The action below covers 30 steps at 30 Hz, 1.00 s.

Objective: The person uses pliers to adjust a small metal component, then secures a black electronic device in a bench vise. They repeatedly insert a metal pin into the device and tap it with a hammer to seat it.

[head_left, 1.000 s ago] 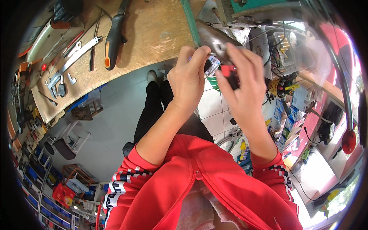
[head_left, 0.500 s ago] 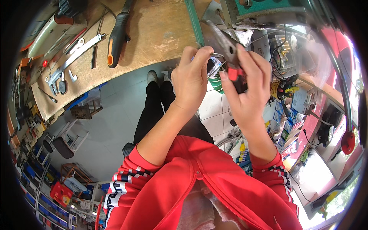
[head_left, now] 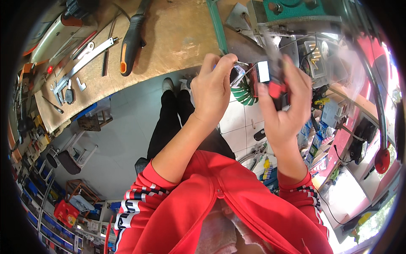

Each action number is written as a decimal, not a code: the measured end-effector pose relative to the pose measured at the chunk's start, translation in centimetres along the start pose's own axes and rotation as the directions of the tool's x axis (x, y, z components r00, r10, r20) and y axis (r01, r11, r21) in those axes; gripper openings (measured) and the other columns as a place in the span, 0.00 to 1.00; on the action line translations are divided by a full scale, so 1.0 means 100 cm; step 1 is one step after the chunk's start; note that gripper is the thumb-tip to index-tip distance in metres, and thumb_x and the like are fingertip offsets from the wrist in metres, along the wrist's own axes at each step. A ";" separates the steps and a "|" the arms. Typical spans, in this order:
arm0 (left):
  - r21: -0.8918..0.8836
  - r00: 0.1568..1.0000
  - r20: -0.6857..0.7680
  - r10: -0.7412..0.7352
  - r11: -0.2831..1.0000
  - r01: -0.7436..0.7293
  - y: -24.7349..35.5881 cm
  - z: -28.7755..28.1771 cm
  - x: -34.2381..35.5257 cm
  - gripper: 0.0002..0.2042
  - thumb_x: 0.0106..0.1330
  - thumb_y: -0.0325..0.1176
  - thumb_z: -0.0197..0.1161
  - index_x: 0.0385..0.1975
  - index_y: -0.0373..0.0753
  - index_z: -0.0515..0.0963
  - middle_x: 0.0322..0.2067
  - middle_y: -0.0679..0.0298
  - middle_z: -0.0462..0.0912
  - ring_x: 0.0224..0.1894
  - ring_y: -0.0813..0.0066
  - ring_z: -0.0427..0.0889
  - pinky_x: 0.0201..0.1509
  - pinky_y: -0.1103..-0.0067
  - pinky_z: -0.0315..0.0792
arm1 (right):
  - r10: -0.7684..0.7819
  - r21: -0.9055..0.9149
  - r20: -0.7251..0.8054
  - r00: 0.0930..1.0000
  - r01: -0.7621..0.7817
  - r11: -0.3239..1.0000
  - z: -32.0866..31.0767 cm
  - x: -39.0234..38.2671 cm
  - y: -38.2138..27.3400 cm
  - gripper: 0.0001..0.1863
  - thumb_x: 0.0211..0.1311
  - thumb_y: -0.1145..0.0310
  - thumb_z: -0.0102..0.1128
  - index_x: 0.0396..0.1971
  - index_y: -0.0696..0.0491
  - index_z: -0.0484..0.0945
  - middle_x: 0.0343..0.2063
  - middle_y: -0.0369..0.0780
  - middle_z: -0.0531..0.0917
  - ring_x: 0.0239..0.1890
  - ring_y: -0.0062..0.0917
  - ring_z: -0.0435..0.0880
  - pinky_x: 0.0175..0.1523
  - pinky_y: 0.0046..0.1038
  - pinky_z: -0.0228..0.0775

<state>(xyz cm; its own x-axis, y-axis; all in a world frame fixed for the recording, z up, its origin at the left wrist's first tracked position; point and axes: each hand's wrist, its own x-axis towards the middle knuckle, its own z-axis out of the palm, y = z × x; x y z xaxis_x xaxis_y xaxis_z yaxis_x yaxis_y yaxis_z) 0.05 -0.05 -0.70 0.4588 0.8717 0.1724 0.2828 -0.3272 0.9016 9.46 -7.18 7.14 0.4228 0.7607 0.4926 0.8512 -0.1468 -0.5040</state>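
My left hand is pinched round a small metal piece, with a small dark object with a white label attached or beside it. My right hand grips pliers with red and black handles; their dark metal jaws point up and are blurred, held to the right of my left hand and apart from it. A green leaf-shaped object shows below and between my hands. On the wooden bench at left lie an orange and black handled tool, a long metal bar and small metal parts.
A green metal machine stands at the top right, near a box of brass pieces. A hose with a red end hangs on the right. A stool and shelving stand at the left; a bicycle wheel is behind me.
My right hand has moved right and slightly down with the pliers, opening a gap beside my left hand. My left hand has shifted slightly right and stays pinched on the small piece.
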 end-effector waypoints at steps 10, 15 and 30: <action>0.040 1.000 -0.009 0.020 0.999 -0.020 -0.001 0.001 0.000 0.09 0.59 0.24 0.58 0.36 0.47 0.75 0.28 0.61 0.72 0.23 0.55 0.76 0.23 0.68 0.70 | -0.020 -0.033 0.045 0.999 0.021 0.999 0.006 -0.006 0.006 0.29 0.43 0.70 0.68 0.51 0.47 0.75 0.37 0.39 0.76 0.36 0.32 0.75 0.40 0.30 0.68; 0.005 1.000 -0.008 0.027 1.000 -0.027 -0.002 -0.001 0.001 0.10 0.58 0.23 0.57 0.37 0.47 0.75 0.28 0.61 0.72 0.23 0.56 0.76 0.23 0.68 0.70 | -0.071 -0.099 0.066 0.995 0.077 0.992 0.009 -0.010 0.010 0.31 0.41 0.70 0.69 0.51 0.50 0.75 0.36 0.40 0.76 0.34 0.33 0.74 0.37 0.30 0.68; -0.087 1.000 -0.004 0.019 0.996 -0.019 -0.002 -0.002 0.004 0.07 0.60 0.25 0.57 0.36 0.44 0.74 0.29 0.60 0.74 0.22 0.56 0.75 0.23 0.69 0.69 | 0.053 0.023 0.111 0.992 -0.056 0.998 0.007 -0.007 0.003 0.29 0.39 0.74 0.70 0.48 0.56 0.75 0.39 0.39 0.76 0.36 0.30 0.77 0.39 0.27 0.70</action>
<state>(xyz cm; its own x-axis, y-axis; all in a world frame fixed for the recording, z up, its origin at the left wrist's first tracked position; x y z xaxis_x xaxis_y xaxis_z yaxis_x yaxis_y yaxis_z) 0.00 0.44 -0.68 0.4607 0.8667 0.1912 0.1999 -0.3112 0.9291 9.16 -7.34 6.14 0.4300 0.8176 0.3831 0.8190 -0.1746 -0.5466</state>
